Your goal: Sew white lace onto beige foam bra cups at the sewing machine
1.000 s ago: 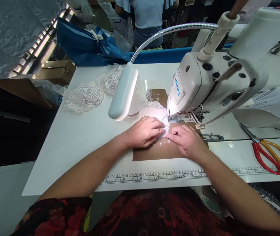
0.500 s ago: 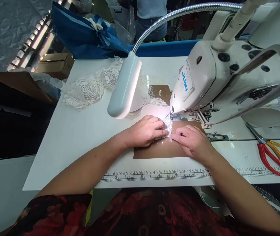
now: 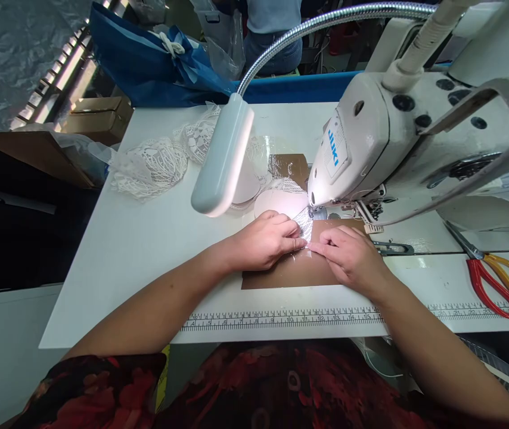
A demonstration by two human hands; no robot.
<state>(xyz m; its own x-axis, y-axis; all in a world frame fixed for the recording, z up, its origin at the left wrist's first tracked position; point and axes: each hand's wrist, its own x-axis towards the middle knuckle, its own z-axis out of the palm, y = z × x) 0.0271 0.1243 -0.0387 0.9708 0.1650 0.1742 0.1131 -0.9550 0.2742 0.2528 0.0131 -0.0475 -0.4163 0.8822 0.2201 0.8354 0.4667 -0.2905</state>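
A white lace piece (image 3: 306, 223) with a pale pink rounded cup (image 3: 276, 202) lies under the needle end of the sewing machine (image 3: 353, 137). My left hand (image 3: 267, 241) rests on it from the left, its fingers curled and pressed on the lace. From the right, my right hand (image 3: 348, 257) pinches the near tip of the lace, its index fingertip almost meeting the left fingers. Beneath both hands is a brown sheet (image 3: 292, 277) on the table. My fingers partly hide the lace edge.
White lace bundles (image 3: 156, 167) lie at the back left. A lamp (image 3: 223, 158) on a bendable neck hangs over the work. Red-and-yellow scissors (image 3: 491, 271) lie at the right, and a ruler strip (image 3: 281, 320) runs along the front edge. A person (image 3: 275, 36) sits beyond the table.
Both hands stay nearly in place on the lace. The whole view has shifted very slightly; nothing is visibly taken up or let go.
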